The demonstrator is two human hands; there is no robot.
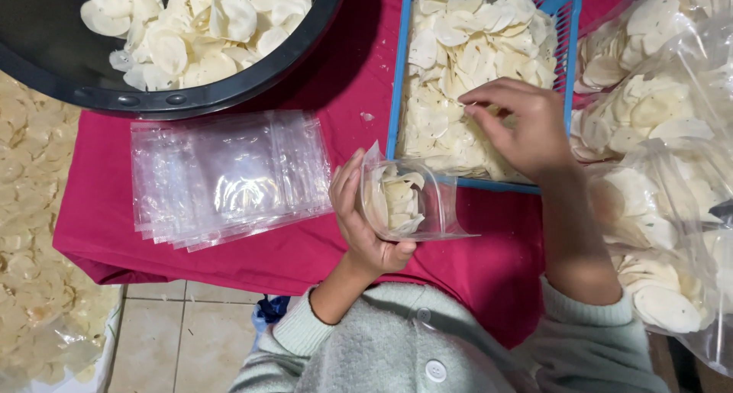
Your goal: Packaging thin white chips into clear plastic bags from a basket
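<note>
clear plastic bag (405, 198), partly filled with pale chips, held mouth-open in the left hand (365, 225).
the right hand (519, 126) pinches chips over the blue basket (569, 11), fingers nearly closed, close enough to drop them in.

- The basket (569, 27) is open from above; its blue walls hem the chips on the sides.
- Filled bags (657, 172) crowd the basket's right side.
- A bare strip of red cloth (359, 72) runs between the basin (229, 95) and basket.
- A stack of empty bags (229, 175) covers the cloth left of the left hand (363, 217) and its bag (408, 202).
</note>
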